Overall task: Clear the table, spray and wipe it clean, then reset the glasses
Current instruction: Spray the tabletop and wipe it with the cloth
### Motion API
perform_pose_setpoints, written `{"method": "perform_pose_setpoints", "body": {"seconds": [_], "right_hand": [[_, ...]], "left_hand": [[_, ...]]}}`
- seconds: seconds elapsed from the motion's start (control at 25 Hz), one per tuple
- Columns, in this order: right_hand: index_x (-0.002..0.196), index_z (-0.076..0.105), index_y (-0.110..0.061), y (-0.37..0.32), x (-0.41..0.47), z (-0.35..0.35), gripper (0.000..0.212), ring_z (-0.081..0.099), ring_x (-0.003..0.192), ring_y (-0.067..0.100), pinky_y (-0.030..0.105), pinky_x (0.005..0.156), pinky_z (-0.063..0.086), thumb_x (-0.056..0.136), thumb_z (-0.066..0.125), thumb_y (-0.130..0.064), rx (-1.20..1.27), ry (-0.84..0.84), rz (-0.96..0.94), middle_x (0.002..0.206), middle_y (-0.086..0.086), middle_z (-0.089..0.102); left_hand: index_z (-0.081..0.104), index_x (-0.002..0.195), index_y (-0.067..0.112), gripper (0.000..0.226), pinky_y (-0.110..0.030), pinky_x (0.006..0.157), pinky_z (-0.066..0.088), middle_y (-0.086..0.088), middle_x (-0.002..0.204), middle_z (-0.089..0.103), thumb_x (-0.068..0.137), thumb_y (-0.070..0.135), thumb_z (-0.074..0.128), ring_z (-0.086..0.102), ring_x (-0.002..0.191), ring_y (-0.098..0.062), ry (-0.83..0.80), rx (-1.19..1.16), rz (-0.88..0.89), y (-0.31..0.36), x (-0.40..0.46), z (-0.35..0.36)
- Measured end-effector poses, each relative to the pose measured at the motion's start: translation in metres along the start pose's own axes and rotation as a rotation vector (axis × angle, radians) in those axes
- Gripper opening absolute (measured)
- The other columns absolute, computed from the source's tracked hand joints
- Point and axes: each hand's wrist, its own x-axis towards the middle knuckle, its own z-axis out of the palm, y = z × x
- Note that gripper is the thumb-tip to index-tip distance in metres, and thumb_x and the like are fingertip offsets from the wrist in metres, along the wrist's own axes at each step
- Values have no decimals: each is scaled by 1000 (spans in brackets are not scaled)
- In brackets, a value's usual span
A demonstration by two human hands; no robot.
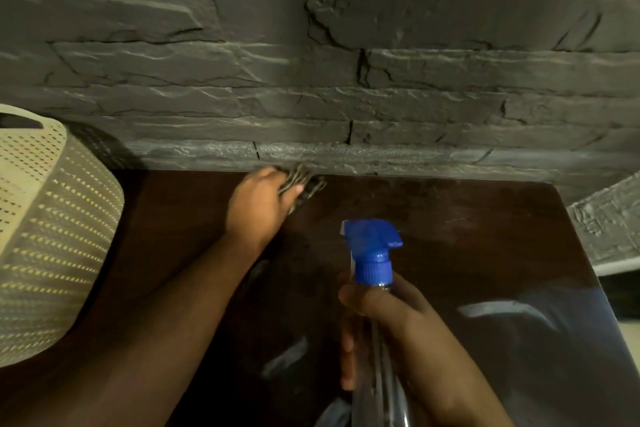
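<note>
At the tabletop's (pixel 467 253) far edge, by the stone wall, the left hand (pixel 258 208) presses a bunched cloth (pixel 306 182); the right hand (pixel 398 329) grips the spray bottle (pixel 374 253) upright near the front edge. Overlapping strokes back from the wall would probably clean best.

The left hand (pixel 258 204) presses a striped cloth (pixel 304 184) against the dark counter (pixel 467 236) at the stone wall (pixel 311 62). The right hand (pixel 398 333) grips a clear spray bottle (pixel 372 253); a cream perforated basket (pixel 52 236) stands at the left.
</note>
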Motion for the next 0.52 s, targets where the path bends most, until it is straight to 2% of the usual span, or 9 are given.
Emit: {"method": "perform_pose_setpoints", "body": {"seconds": [0.08,0.16,0.24,0.32,0.4,0.52], "right_hand": [[104,55,-10,2,0,2,43,52,52,30,39,56,45,67,72,-23,-5,17,-11,65,18,55],[106,55,-11,4,0,4,44,51,53,30,40,56,45,68,72,-24,-21,37,-4,66,18,55],[109,55,-11,5,-2,6,46,51,53,31,40,57,45,68,71,-25,-51,37,-5,67,18,55],[110,56,-10,6,-4,8,47,51,52,31,40,56,43,68,71,-25,-47,44,-6,67,18,54],[110,56,-9,7,-6,8,48,50,53,31,39,55,43,67,70,-24,-40,39,-7,66,17,54],[113,55,-8,9,-5,10,51,50,53,31,40,56,44,67,69,-24,-52,39,-7,66,16,54]], "left_hand": [[66,104,11,34,-31,75,42,-5,103,61,94,41,54,58,93,-23,-49,-4,2,35,17,14],[64,105,12,35,-29,77,42,-4,106,58,95,42,52,56,94,-19,-112,-24,106,51,17,14],[65,104,13,36,-30,80,42,-2,106,58,94,44,51,56,97,-19,-218,-71,296,32,-3,5],[66,103,14,42,-34,82,45,0,103,59,92,50,47,56,98,-20,-244,-101,375,-5,-23,-9],[67,94,12,41,-33,74,46,-1,93,60,91,49,51,58,88,-22,-114,-114,260,-34,-22,-17],[67,92,8,33,-33,71,41,-7,93,61,91,40,58,59,86,-27,-3,-34,15,-22,4,-3]]}}
